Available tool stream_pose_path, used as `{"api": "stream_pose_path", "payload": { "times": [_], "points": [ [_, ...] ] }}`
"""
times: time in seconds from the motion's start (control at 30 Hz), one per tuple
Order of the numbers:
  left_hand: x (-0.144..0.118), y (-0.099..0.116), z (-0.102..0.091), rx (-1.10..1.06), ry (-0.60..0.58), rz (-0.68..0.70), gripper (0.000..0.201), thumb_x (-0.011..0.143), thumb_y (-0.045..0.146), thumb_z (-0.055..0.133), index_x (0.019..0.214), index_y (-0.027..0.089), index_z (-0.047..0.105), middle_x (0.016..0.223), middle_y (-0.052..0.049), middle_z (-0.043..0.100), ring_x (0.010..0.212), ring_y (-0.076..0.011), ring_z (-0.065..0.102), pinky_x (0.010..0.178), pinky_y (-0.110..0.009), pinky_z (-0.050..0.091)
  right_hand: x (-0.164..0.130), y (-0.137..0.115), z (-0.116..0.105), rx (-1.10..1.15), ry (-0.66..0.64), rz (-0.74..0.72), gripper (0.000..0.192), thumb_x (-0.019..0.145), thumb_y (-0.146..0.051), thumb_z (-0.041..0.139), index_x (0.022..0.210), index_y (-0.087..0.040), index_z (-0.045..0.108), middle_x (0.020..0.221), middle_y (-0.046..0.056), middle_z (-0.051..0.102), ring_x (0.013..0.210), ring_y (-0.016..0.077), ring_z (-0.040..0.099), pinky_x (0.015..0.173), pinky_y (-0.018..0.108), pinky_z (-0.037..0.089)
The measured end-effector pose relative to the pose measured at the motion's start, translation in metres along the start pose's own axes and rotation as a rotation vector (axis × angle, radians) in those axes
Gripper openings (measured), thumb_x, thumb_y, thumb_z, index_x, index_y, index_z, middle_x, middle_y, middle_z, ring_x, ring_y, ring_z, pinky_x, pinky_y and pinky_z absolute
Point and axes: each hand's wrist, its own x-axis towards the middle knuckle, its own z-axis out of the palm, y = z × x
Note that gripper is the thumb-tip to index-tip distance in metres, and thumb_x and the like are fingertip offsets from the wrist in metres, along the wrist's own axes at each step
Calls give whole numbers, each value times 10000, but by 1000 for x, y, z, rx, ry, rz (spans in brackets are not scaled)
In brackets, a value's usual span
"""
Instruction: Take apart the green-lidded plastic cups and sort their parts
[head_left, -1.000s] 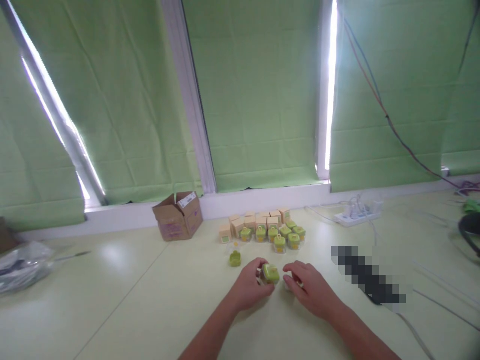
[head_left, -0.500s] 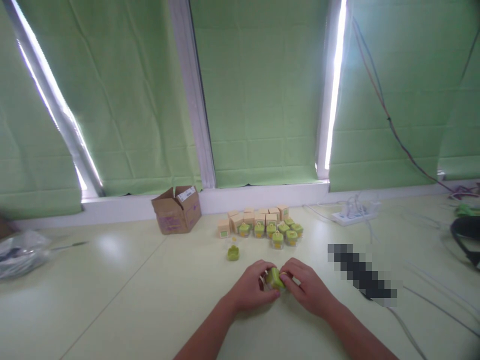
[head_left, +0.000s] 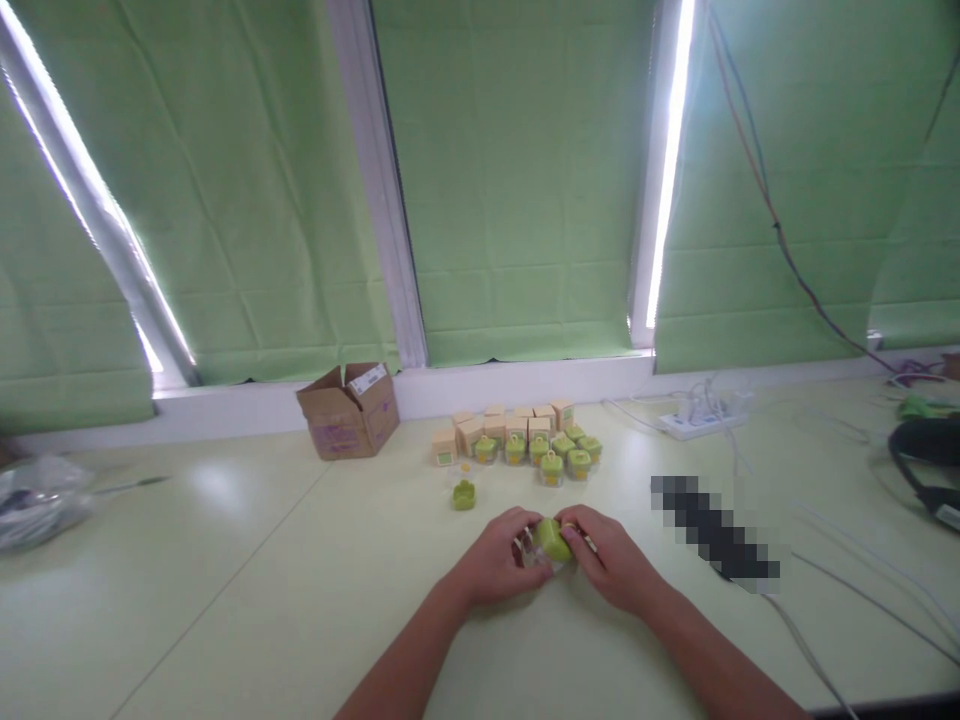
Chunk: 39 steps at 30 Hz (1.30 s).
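A small clear box [head_left: 529, 546] is held between the thumb and fingers of my left hand [head_left: 504, 562]. Its green lid [head_left: 553, 540] faces right and looks tilted; whether it is fully seated on the box I cannot tell. My right hand [head_left: 604, 556] pinches the lid's right side, partly covering it. Beyond my hands a loose green flower-shaped piece [head_left: 464, 495] lies on the table. A small clear piece with a yellow mark [head_left: 464, 468] is just behind it. Several green-lidded clear boxes [head_left: 552, 468] stand grouped farther back.
Several small beige cartons [head_left: 445, 447] stand behind the green-lidded boxes. An open cardboard box [head_left: 351, 415] is at the back left, a plastic bag [head_left: 41, 500] at far left. A power strip [head_left: 701, 424], a pixelated dark object [head_left: 716, 530] and cables lie to the right.
The green lid has turned and shows more of its top, with more of the clear box visible on its left. My view has shifted slightly.
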Motion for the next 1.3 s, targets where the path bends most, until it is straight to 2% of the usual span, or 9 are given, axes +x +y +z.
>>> {"api": "stream_pose_path", "payload": {
  "times": [0.23, 0.43, 0.67, 0.93, 1.07, 1.3],
  "points": [
    [0, -11, 3, -74, -6, -36, 467, 643, 194, 661, 1086, 180, 512, 1006, -42, 549, 811, -141, 541, 680, -225, 469, 1, 1, -2, 39, 70, 44, 247, 930, -314, 349, 911, -186, 559, 788, 34, 603, 701, 147, 539, 667, 255, 415],
    [1, -11, -2, -65, -6, -47, 415, 657, 172, 634, 1056, 193, 523, 959, -28, 575, 809, -145, 552, 701, -233, 465, 2, 1, -5, 62, 134, 72, 257, 924, -332, 356, 904, -182, 564, 784, 39, 615, 704, 150, 549, 664, 253, 423],
    [4, -33, -2, 19, 136, -128, 458, 661, 231, 640, 1107, 214, 537, 1043, -41, 599, 904, -187, 555, 789, -281, 461, 2, 5, -5, 74, 180, 115, 276, 923, -356, 351, 899, -186, 567, 776, 34, 621, 697, 151, 553, 659, 253, 427],
    [7, -56, 3, 88, 247, -260, 437, 691, 272, 625, 1116, 210, 541, 992, -45, 632, 904, -202, 585, 831, -299, 442, 2, 4, -5, 78, 177, 123, 271, 927, -349, 351, 898, -186, 566, 775, 30, 621, 698, 148, 558, 655, 249, 421],
    [8, -64, 6, 162, 283, -285, 450, 702, 293, 623, 1131, 192, 533, 1003, -53, 634, 911, -203, 590, 854, -312, 436, 3, 3, -5, 75, 175, 122, 277, 927, -354, 351, 883, -187, 567, 763, 27, 619, 699, 148, 559, 658, 249, 423],
    [10, -70, 7, 237, 309, -266, 467, 724, 316, 613, 1159, 170, 527, 1154, -117, 571, 1076, -252, 520, 950, -368, 392, 3, 4, -4, 71, 170, 110, 271, 924, -355, 352, 888, -190, 565, 778, 32, 628, 705, 152, 563, 660, 251, 427]
  ]
}}
